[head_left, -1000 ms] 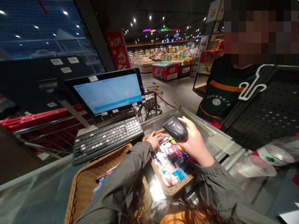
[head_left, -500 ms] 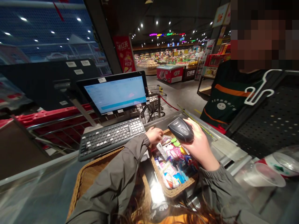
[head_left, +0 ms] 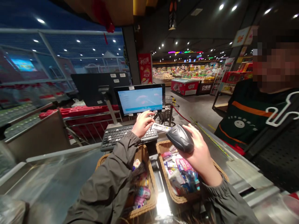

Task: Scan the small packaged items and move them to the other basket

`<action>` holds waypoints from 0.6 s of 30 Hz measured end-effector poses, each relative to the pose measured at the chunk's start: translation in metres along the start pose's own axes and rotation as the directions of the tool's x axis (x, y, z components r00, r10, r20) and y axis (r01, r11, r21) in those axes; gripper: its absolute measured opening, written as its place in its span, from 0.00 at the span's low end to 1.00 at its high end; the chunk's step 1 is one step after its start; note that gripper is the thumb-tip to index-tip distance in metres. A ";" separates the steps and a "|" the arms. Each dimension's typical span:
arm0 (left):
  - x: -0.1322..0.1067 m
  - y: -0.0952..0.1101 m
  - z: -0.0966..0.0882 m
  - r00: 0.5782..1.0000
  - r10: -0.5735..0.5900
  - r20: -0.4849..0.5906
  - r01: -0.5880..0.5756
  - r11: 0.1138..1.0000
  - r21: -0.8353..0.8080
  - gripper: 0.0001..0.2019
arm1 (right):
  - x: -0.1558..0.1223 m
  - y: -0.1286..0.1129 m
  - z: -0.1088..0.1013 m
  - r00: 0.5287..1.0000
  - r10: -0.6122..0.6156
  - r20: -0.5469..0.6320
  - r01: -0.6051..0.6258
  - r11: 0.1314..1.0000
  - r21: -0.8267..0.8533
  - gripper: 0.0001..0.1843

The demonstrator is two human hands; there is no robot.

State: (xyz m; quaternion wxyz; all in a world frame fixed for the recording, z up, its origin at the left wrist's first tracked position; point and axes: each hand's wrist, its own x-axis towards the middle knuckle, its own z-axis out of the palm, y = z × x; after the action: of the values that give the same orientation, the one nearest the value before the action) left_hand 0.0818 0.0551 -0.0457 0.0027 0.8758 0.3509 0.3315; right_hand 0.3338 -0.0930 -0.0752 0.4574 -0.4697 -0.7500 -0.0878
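My right hand is wrapped round a black handheld barcode scanner, whose head points up and left. Between the fingers of my left hand is one end of a slim printed packet, its other end reaching toward the scanner. What kind of product it is I cannot make out. Below the scanner stands a wicker basket full of small packaged goods. A second wicker basket, with small packages in it, lies under my left forearm.
Behind my left hand are a black keyboard and a lit monitor. Another screen's dark back stands to its left. Across the counter at right is a person in a dark green apron, near a white hanger.
My left hand has risen from the right basket with the slim packet in it. The scanner stays in my right hand. The view has turned left, showing more of the left basket.
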 end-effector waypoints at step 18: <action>-0.056 -0.008 -0.060 0.970 -0.122 -0.210 0.137 0.989 0.057 0.11 | 0.002 -0.068 0.022 0.985 -0.105 0.133 0.094 0.992 0.090 0.24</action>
State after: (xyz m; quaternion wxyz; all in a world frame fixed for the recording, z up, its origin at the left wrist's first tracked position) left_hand 0.0120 0.0127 -0.0334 -0.0432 0.8116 0.4173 0.4067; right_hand 0.2667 -0.1163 -0.0656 0.4188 -0.4171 -0.8053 -0.0467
